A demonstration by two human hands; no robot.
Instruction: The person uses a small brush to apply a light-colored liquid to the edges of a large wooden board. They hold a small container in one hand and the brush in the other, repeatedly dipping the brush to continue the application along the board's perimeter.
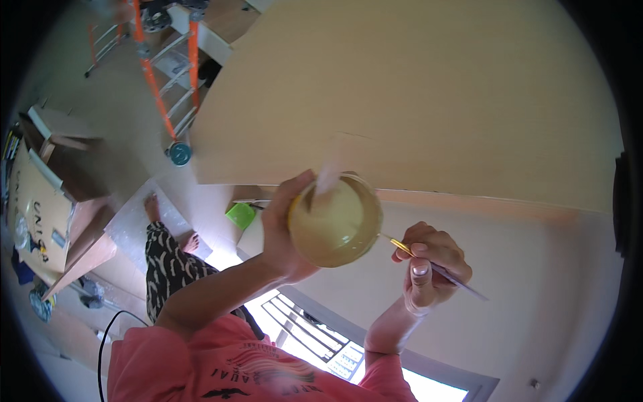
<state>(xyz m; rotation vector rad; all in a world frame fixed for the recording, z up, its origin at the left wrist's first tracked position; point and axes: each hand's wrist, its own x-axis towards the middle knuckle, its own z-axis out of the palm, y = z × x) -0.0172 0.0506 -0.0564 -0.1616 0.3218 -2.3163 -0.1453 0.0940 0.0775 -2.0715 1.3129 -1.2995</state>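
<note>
My left hand [281, 226] grips a round container [379, 216] from its left side. Pale, cream-coloured liquid [346, 216] lies inside it. A whitish flat strip [327, 178], blurred, sticks up over the container's far rim; what it is I cannot tell. Between the thumb and fingers of my right hand [434, 264] is a thin paintbrush [399, 245] with a gold-coloured ferrule. Its tip end meets the right rim of the container, and the bristles are hard to make out. Just beyond both hands spreads a large tan wooden panel [402, 100], with a thin dark line on it.
An orange stepladder [193, 65] stands at the upper left, with a teal round can [179, 153] at its foot. A green dustpan-like object [242, 215] lies below the panel's edge. Plastic sheeting [130, 221] covers the floor under my feet. Boards [85, 246] lean at the left; a barred window [311, 331] is behind me.
</note>
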